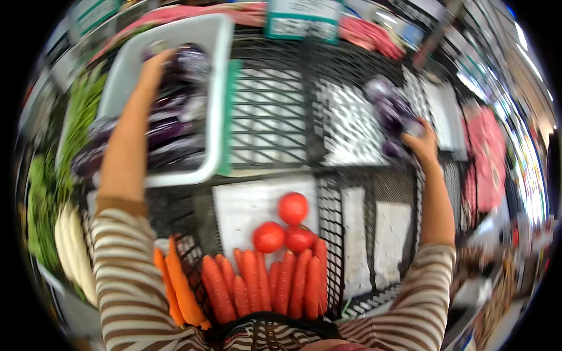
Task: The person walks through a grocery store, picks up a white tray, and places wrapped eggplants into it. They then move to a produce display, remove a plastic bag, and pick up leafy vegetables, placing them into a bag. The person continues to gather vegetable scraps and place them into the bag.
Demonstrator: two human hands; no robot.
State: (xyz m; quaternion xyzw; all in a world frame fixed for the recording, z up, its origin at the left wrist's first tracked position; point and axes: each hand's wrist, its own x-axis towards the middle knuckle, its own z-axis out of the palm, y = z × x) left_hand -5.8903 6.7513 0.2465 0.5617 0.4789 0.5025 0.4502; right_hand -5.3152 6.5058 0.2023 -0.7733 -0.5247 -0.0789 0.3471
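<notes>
In the head view, a white plastic tub (226, 66) at upper left holds several glossy purple eggplants (169, 131). My left hand (160, 61) reaches over them to the tub's far end and touches eggplants there. Blur and the eggplants hide its fingertips, so its grip is unclear. Over on the right, more purple eggplants (388, 105) lie against the side of a black plastic mesh crate (314, 105). My right hand (422, 140) has its thumb and fingers around the near end of an eggplant in that group.
Several red carrots (250, 281) and three tomatoes (298, 239) lie close to my body. Orange carrots (182, 285) are beside them. White radishes (74, 250) and leafy greens (81, 127) line the left. Sign cards (303, 19) and pink cloth (485, 158) edge the display.
</notes>
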